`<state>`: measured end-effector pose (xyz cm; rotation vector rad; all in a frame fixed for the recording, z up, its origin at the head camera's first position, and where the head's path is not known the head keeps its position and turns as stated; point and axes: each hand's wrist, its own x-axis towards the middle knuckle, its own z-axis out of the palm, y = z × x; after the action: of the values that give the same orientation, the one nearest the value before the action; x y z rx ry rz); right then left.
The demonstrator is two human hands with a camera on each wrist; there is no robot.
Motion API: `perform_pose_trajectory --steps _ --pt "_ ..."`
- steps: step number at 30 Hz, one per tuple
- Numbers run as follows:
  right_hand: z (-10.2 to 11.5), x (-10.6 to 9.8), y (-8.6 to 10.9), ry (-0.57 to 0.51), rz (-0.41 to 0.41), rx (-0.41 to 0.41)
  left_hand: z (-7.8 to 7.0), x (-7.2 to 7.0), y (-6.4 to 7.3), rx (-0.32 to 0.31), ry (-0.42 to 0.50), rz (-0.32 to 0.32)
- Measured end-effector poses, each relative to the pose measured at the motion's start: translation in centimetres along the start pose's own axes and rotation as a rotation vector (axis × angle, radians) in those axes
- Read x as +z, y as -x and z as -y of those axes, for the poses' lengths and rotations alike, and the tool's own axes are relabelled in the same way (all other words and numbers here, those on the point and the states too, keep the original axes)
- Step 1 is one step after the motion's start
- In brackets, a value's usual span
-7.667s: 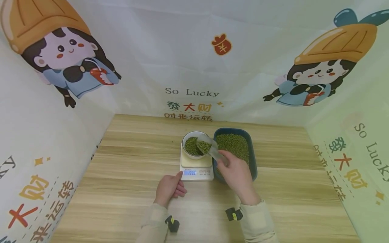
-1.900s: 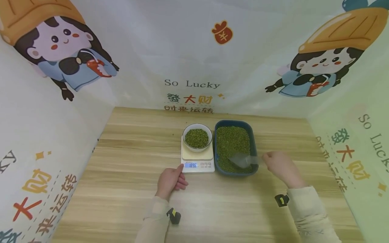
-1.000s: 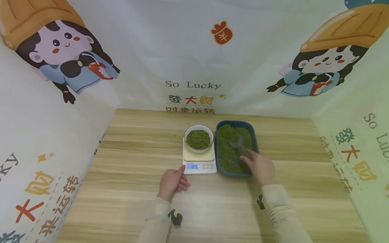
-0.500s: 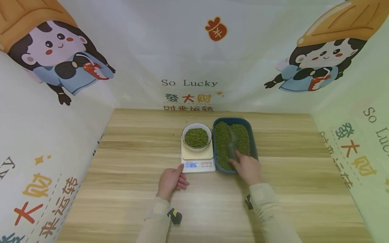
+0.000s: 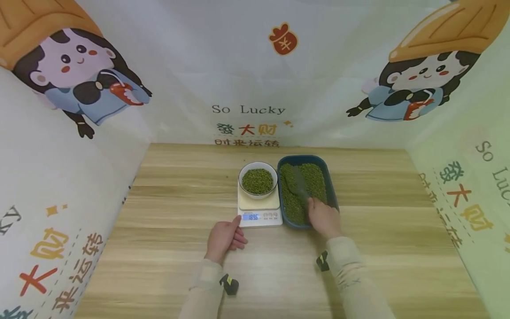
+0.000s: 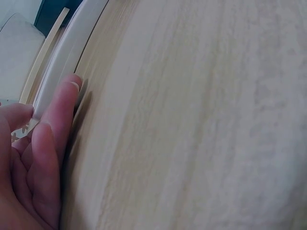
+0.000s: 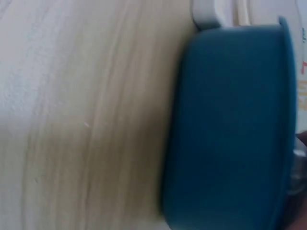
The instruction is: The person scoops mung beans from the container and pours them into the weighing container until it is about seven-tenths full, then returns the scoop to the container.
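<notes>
On the wooden table a white kitchen scale [image 5: 260,204] bears a white dark-rimmed bowl [image 5: 258,195] holding mung beans [image 5: 257,181]. Its display reads about 189.6. My left hand [image 5: 224,239] rests at the scale's front left corner, thumb touching it. In the left wrist view, the fingers [image 6: 45,158] lie relaxed along the scale's front side. To the right stands a blue rectangular tub [image 5: 334,195] of mung beans. My right hand [image 5: 324,219] grips the handle of a translucent scoop [image 5: 300,186], whose head is among the beans. The scoop's underside is hidden.
The tub stands close beside the scale's right side. Printed white cloth [image 5: 247,66] walls in the table at the back and both sides. A few tiny dark specks lie on the wood behind and left of the bowl.
The right hand tipped beans into the bowl and returned the scoop to the tub; the reading rose from about 155.5 to 189.6. Lately the scoop shifted within the tub. The left hand stayed.
</notes>
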<state>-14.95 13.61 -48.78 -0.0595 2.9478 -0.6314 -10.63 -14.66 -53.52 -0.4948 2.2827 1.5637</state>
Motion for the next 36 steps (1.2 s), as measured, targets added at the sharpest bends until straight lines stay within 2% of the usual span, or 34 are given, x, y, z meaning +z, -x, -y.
perform_pose_trajectory --steps 7,10,15,22,27,36 --pt "0.1 0.9 -0.3 0.15 -0.057 0.077 -0.2 0.3 -0.5 0.014 -0.004 -0.008" --pt "0.1 0.9 -0.6 0.143 -0.09 0.084 -0.4 0.3 -0.7 0.012 -0.01 -0.002" --pt "0.3 0.4 -1.0 0.096 -0.152 0.048 -0.6 0.0 -1.0 0.019 -0.008 -0.02" --pt "-0.1 1.7 0.2 0.019 -0.171 0.062 0.8 0.2 0.0 0.0 -0.023 -0.002" --pt "-0.5 2.3 0.4 0.011 -0.22 0.044 1.0 0.3 0.2 0.021 -0.013 -0.002" --pt "-0.3 1.9 0.1 0.027 -0.267 0.019 0.5 0.3 -0.3 0.042 -0.018 -0.009"
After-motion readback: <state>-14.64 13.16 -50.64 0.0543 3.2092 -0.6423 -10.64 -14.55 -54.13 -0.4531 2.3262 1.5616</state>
